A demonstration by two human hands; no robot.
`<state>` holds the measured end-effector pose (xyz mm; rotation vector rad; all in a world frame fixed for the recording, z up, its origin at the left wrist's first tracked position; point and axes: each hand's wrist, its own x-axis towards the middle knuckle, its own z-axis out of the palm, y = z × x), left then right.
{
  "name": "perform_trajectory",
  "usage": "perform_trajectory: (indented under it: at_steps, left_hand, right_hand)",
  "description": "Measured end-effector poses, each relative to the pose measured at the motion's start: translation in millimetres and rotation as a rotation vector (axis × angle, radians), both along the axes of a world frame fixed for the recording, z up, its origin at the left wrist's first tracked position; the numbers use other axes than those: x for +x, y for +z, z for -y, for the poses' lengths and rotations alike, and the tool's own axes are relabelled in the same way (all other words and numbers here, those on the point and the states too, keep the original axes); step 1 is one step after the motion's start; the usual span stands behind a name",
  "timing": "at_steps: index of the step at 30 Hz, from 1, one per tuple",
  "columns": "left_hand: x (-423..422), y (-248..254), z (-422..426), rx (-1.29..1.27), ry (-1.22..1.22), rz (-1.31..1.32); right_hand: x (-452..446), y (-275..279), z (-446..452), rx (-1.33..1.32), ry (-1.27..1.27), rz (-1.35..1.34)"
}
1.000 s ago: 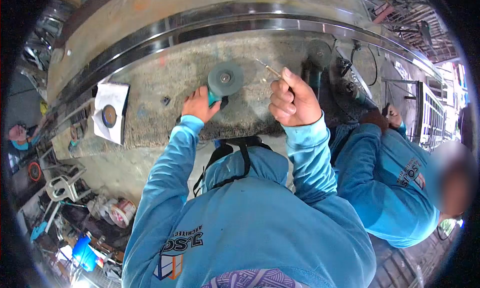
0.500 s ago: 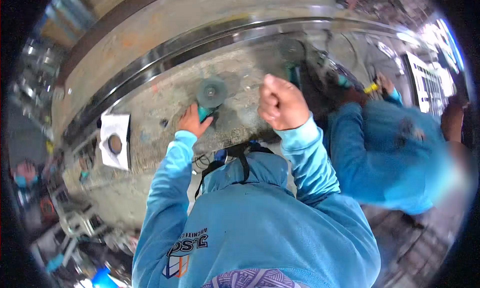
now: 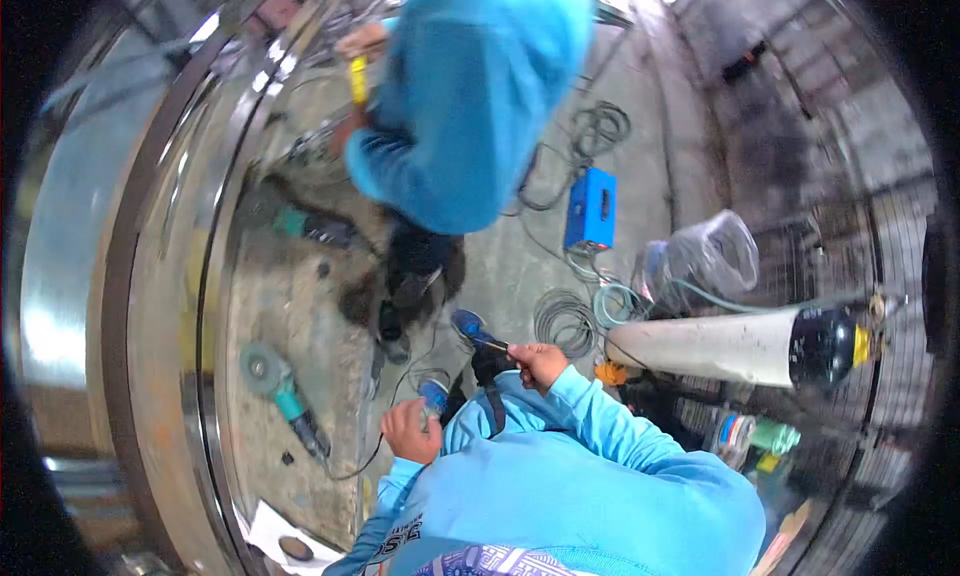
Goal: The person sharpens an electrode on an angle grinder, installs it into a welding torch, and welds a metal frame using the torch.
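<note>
My right hand [image 3: 541, 364] is closed on a thin stick-like tool [image 3: 492, 344], held in front of my body over the floor. My left hand [image 3: 410, 431] is off the bench, in front of my body, its fingers apart and nothing seen in it. A green angle grinder [image 3: 290, 404] with a grey disc lies on the workbench [image 3: 320, 346], away from both hands. Near the bench's lower end, a white sheet [image 3: 268, 528] carries a dark disc [image 3: 296, 548].
A co-worker in a blue jacket [image 3: 465, 96] stands ahead, holding something yellow [image 3: 358, 80]. Another green grinder [image 3: 312, 226] lies near them. To the right are a blue machine [image 3: 591, 210], coiled cables [image 3: 565, 322], and a white gas cylinder [image 3: 705, 350].
The view has swung right, toward the floor and cylinder. My left hand has let go of the grinder and moved off the bench. My right hand still holds the thin tool, now lower.
</note>
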<state>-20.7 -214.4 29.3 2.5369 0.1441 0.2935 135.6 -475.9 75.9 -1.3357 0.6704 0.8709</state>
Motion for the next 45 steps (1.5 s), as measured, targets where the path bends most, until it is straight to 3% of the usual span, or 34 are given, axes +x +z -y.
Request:
perform_trajectory:
  at_steps: [5, 15, 22, 29, 31, 33, 35, 36, 39, 41, 45]
  left_hand:
    - [113, 5, 70, -0.088, -0.45, -0.193]
    - [351, -70, 259, 0.023, -0.81, -0.606]
    - [557, -118, 371, 0.181, -0.855, -0.76]
    - [742, -241, 371, 0.176, -0.471, -0.916]
    - [782, -353, 345, 0.132, -0.439, -0.918]
    - [819, -300, 333, 0.193, -0.421, -1.028]
    - [861, -330, 320, 0.229, -0.367, -1.212]
    - [881, -301, 313, 0.172, -0.358, -1.217]
    - [942, -288, 301, 0.084, -0.238, -1.172]
    - [986, -288, 290, 0.035, -0.24, -1.162]
    - [1078, -241, 293, -0.16, -0.191, -1.058]
  right_hand:
    - [22, -29, 84, 0.092, -0.247, -0.068]
    - [149, -25, 282, 0.101, -0.586, 0.08]
    - [201, -39, 360, 0.0, -0.873, 0.18]
    - [279, -48, 358, -0.007, -1.007, 0.085]
    - [327, -47, 358, -0.052, -1.042, 0.056]
    - [384, -43, 365, -0.053, -1.064, -0.004]
    - [451, -31, 372, -0.029, -1.062, -0.016]
    - [483, -33, 384, 0.03, -1.044, -0.025]
    - [602, 3, 401, -0.095, -0.782, 0.116]
    - [672, 13, 411, -0.193, -0.743, 0.211]
    - [799, 13, 427, -0.114, -0.739, 0.25]
